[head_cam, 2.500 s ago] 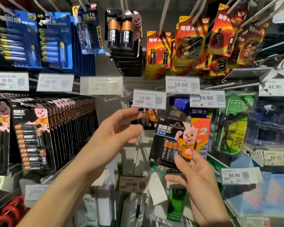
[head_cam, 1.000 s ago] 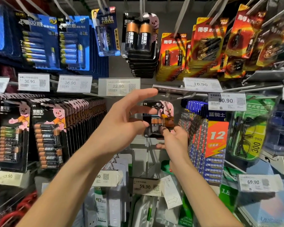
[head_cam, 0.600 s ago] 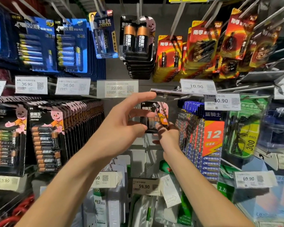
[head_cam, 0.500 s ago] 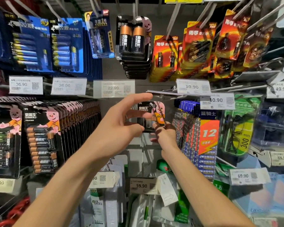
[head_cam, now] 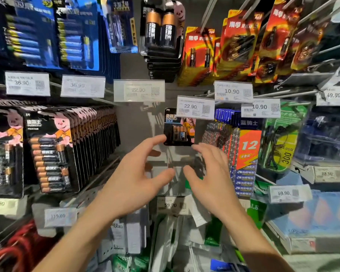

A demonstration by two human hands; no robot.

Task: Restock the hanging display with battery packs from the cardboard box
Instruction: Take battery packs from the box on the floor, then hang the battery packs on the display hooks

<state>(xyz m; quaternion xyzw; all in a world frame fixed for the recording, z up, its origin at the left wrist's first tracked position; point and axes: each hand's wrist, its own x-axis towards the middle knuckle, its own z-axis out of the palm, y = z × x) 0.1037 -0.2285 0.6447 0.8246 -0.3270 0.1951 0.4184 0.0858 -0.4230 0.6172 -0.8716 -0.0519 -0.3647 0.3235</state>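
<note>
You've let go: the battery pack (head_cam: 178,130) you were threading on now hangs alone behind the 22.90 price tag (head_cam: 195,108). Your left hand (head_cam: 134,176) and right hand (head_cam: 210,173) spread open just below it, empty, though a left fingertip may still brush its corner. One pack restocked.

Covered corner, unreadable print
A white 22.90 price tag (head_cam: 195,108) covers the upper right corner of the small black battery pack (head_cam: 176,130); the tag's fine print is too small to read.
</note>
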